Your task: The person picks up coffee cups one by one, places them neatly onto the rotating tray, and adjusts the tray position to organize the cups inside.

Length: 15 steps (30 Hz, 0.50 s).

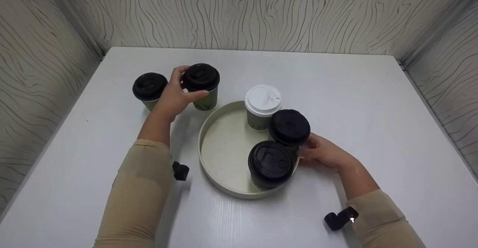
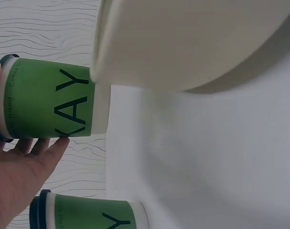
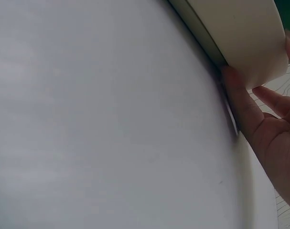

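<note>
A green paper coffee cup with a black lid stands beyond the tray's far left side. My left hand holds it, thumb across the near side and fingers round the back below the lid. In the left wrist view, "KAY" lettering shows on this cup. With my right hand I grip the right wall of the round cream tray; some of those fingers are hidden behind a black-lidded cup. Fingers press against the tray's wall in the right wrist view.
On the tray's right side stand a white-lidded cup and two black-lidded cups, the rear one and the front one. Another black-lidded cup is left of my left hand. A wood-patterned wall bounds the white table.
</note>
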Tool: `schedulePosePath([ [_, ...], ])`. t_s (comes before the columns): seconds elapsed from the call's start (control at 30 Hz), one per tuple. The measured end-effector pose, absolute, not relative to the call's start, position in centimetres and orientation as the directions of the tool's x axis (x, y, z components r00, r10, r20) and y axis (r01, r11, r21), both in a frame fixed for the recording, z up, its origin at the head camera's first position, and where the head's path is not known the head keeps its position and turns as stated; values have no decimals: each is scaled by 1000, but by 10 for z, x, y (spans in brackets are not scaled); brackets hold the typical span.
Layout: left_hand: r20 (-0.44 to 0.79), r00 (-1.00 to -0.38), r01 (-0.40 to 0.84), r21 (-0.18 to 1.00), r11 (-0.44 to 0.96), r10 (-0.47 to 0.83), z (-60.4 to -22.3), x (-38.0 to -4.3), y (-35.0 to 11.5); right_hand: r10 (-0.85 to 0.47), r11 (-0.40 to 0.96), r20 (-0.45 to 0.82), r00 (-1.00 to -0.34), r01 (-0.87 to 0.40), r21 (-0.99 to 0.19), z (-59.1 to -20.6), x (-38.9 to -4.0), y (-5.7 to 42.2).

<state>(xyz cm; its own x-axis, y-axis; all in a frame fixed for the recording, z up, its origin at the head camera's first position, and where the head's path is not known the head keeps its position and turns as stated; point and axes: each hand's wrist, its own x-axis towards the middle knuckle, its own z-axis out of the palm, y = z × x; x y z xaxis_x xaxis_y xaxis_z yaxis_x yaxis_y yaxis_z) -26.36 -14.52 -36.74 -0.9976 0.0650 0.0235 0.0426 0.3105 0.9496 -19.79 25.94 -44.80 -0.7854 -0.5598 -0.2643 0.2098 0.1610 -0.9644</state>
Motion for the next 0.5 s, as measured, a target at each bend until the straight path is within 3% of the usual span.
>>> schedulePosePath([
  [0.5,78,-993,102,947,303,92,-329,-224,-144,-554,150,-282,-783,239,-959,-448,-198,259],
])
